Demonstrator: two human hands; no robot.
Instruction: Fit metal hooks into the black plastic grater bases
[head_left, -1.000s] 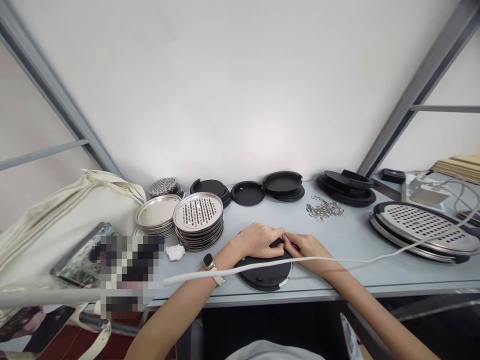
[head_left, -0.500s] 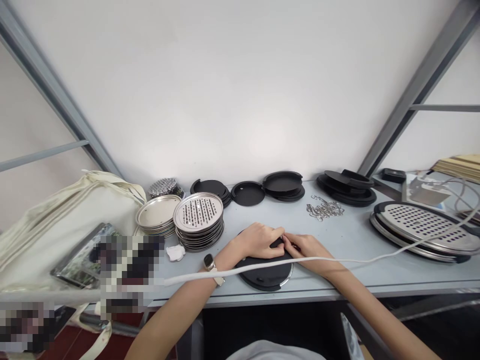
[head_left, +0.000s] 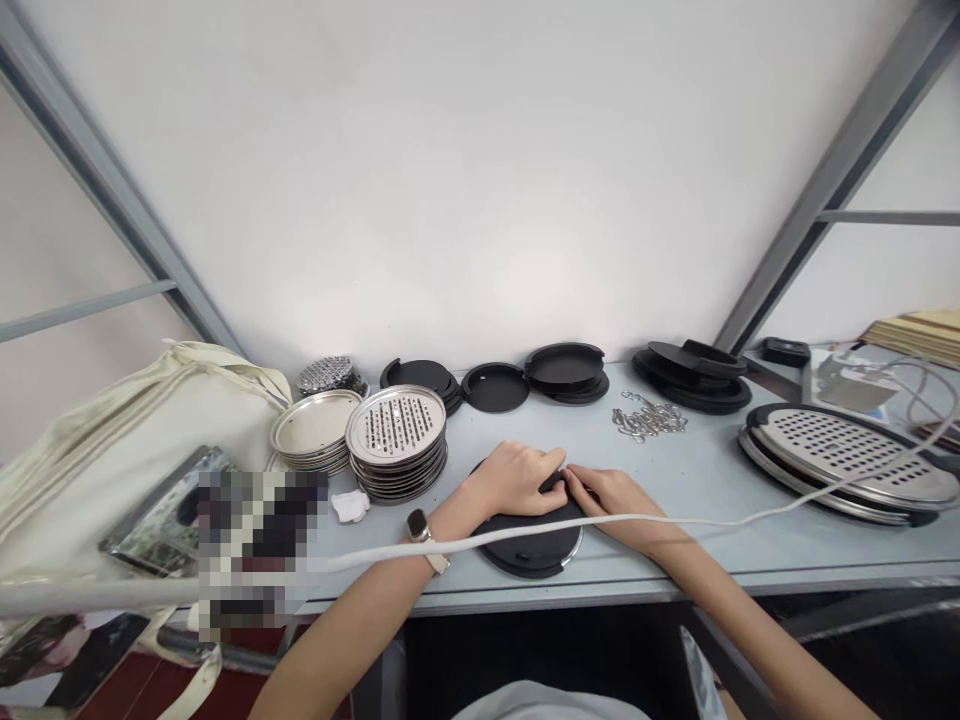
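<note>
A black round disc (head_left: 529,552) with a bit of silver rim showing at its lower right lies near the table's front edge. Across its upper part lies my left hand (head_left: 521,480), fingers curled round a black part at the disc's far right edge. My right hand (head_left: 611,500) meets it there, thumb and fingertips pinched against that same edge. Whether a smaller piece sits between the fingertips is hidden. A white cable (head_left: 540,528) hangs in front of the disc and both wrists.
Stacked perforated metal discs (head_left: 396,425) and plain metal discs (head_left: 315,425) stand left. Black round trays (head_left: 566,365) line the wall. Small metal clips (head_left: 649,418) lie right of centre, large oval perforated plates (head_left: 855,455) farther right. A crumpled white paper (head_left: 350,506) lies left.
The disc has shifted slightly, and less silver rim shows at its lower right. My left fingers have moved a little; both hands stay at the same edge.
</note>
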